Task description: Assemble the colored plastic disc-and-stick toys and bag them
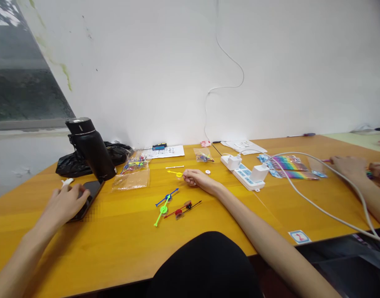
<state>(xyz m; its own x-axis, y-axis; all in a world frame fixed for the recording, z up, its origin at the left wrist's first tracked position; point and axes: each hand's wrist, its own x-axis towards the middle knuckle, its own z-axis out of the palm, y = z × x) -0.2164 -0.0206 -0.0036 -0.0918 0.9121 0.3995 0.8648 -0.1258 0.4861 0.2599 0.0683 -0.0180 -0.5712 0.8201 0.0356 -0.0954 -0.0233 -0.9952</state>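
My left hand rests on a black phone at the left of the orange table, its fingers curled over the screen. My right hand lies at mid-table with fingers curled, its fingertips right beside a yellow plastic stick piece. A small white disc sits just past that hand. Nearer me lie a blue stick, a green stick and a red-and-black stick with wheels.
A black flask and black bag stand at back left, with clear bags of coloured parts. A white power strip with cables, a screwdriver, papers and rainbow packets lie right. Another person's hands work at far right.
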